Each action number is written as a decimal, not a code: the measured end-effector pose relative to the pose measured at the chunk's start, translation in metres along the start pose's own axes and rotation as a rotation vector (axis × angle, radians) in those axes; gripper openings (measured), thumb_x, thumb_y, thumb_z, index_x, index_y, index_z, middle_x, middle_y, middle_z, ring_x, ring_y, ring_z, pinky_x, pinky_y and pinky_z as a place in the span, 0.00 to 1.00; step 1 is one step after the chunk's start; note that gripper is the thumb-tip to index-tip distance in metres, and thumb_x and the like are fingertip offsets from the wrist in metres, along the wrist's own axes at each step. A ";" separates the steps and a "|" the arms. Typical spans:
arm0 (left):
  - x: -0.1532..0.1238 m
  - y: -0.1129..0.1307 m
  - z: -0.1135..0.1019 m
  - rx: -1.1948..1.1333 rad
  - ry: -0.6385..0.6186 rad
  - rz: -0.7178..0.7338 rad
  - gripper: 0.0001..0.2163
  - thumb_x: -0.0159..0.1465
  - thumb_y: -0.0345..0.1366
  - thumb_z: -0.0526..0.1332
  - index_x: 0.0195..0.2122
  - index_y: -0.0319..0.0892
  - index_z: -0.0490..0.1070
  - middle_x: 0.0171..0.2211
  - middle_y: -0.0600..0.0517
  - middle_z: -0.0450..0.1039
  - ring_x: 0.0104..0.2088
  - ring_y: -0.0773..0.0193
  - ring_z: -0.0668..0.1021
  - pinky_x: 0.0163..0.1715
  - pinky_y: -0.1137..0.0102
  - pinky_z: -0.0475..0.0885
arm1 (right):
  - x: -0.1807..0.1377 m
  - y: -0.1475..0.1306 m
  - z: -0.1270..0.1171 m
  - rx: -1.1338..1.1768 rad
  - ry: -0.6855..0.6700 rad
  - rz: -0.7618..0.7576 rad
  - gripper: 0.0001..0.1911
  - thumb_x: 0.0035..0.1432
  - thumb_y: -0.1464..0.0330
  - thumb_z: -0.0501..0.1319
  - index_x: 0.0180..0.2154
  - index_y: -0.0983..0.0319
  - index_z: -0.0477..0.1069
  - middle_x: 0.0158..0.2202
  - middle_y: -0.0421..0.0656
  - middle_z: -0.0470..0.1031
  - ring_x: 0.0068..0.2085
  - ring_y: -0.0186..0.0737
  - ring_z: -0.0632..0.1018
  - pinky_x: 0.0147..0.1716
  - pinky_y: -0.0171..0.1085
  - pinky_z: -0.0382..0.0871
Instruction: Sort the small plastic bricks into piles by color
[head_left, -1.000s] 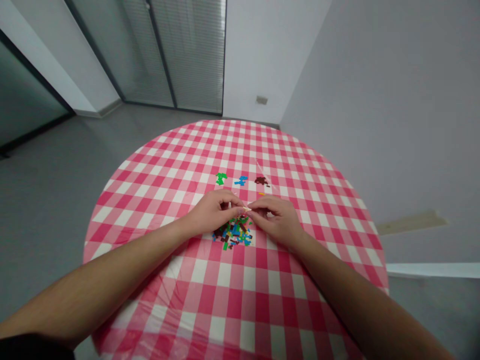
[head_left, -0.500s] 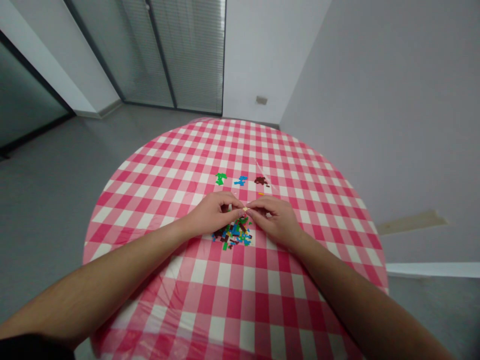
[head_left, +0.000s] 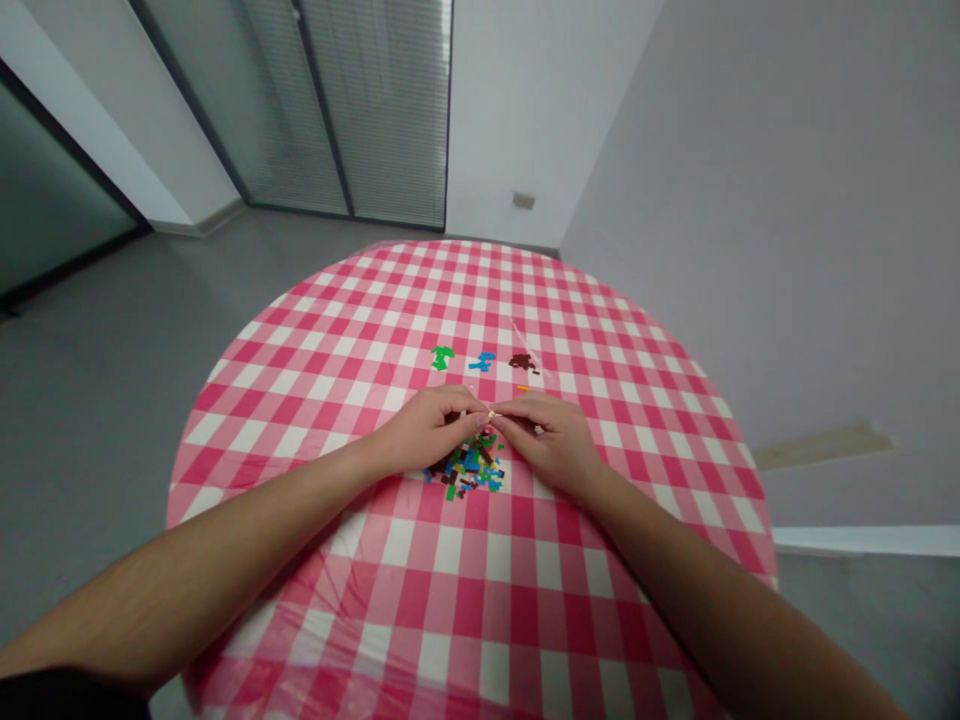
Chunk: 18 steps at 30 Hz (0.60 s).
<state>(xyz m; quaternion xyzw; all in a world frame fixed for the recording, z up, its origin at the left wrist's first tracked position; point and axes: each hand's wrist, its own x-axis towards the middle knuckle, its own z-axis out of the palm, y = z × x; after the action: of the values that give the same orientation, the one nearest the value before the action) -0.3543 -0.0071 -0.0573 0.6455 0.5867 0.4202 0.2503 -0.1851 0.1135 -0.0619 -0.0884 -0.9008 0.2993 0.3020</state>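
Observation:
My left hand (head_left: 433, 428) and my right hand (head_left: 553, 430) meet above the table, both pinching a tiny pale yellow piece (head_left: 492, 415) between thumb and fingertips. Its exact kind is too small to make out. Just below the fingers lies a mixed pile of small plastic pieces (head_left: 466, 468) in green, blue, brown and yellow, partly covered by my left hand. Beyond my hands sit a green group of pieces (head_left: 442, 357), a blue group (head_left: 482, 362) and a dark brown group (head_left: 520, 361). A single orange-yellow piece (head_left: 523, 388) rests near my right fingers.
A red-and-white checked cloth under clear plastic covers the round table (head_left: 450, 590). The plastic is wrinkled at the near left. Behind stand a glass partition with blinds (head_left: 375, 120) and a white wall (head_left: 540, 100) with a socket.
The pale yellow piece has turned slightly between my fingertips and shows less of itself. My arms and the piles stay where they were.

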 end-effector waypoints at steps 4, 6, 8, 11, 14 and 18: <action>0.000 0.001 0.001 0.001 -0.005 -0.009 0.10 0.68 0.34 0.56 0.34 0.41 0.76 0.30 0.52 0.77 0.34 0.64 0.76 0.36 0.70 0.68 | 0.000 0.001 0.001 -0.012 0.003 -0.019 0.07 0.61 0.66 0.63 0.39 0.61 0.79 0.28 0.43 0.78 0.28 0.36 0.74 0.28 0.35 0.68; 0.000 0.002 0.001 -0.009 -0.013 0.002 0.10 0.68 0.34 0.56 0.34 0.41 0.76 0.30 0.52 0.77 0.33 0.64 0.76 0.36 0.70 0.68 | 0.000 0.001 0.002 -0.009 0.000 -0.025 0.07 0.61 0.66 0.64 0.39 0.61 0.79 0.27 0.43 0.78 0.27 0.36 0.74 0.28 0.35 0.68; 0.001 0.001 0.001 -0.017 -0.026 0.008 0.10 0.68 0.34 0.55 0.34 0.41 0.76 0.31 0.52 0.77 0.33 0.64 0.76 0.36 0.70 0.69 | 0.000 0.001 0.002 -0.010 -0.010 -0.027 0.07 0.61 0.66 0.63 0.39 0.60 0.79 0.27 0.43 0.78 0.28 0.36 0.74 0.29 0.35 0.68; 0.000 0.000 0.001 -0.005 -0.034 -0.001 0.11 0.68 0.35 0.54 0.35 0.42 0.76 0.32 0.52 0.78 0.35 0.63 0.77 0.38 0.69 0.70 | 0.000 0.001 -0.002 -0.043 -0.014 -0.019 0.08 0.62 0.65 0.62 0.39 0.60 0.79 0.29 0.44 0.79 0.28 0.37 0.75 0.29 0.36 0.68; 0.000 0.000 0.000 0.011 0.002 -0.022 0.11 0.68 0.35 0.55 0.36 0.42 0.77 0.34 0.51 0.79 0.38 0.62 0.78 0.40 0.68 0.71 | 0.003 0.008 -0.012 -0.120 0.017 0.047 0.08 0.61 0.66 0.62 0.39 0.60 0.79 0.33 0.45 0.81 0.31 0.39 0.77 0.31 0.37 0.70; 0.000 0.002 -0.002 0.018 0.068 -0.037 0.11 0.68 0.35 0.55 0.32 0.42 0.77 0.30 0.51 0.79 0.37 0.61 0.78 0.41 0.66 0.72 | 0.008 0.029 -0.032 -0.240 -0.037 0.194 0.08 0.59 0.66 0.63 0.38 0.61 0.80 0.36 0.47 0.82 0.33 0.42 0.79 0.32 0.39 0.71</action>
<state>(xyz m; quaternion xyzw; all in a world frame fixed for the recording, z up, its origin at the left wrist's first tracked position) -0.3544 -0.0075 -0.0544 0.6221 0.6106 0.4316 0.2322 -0.1727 0.1551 -0.0551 -0.2050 -0.9227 0.2189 0.2422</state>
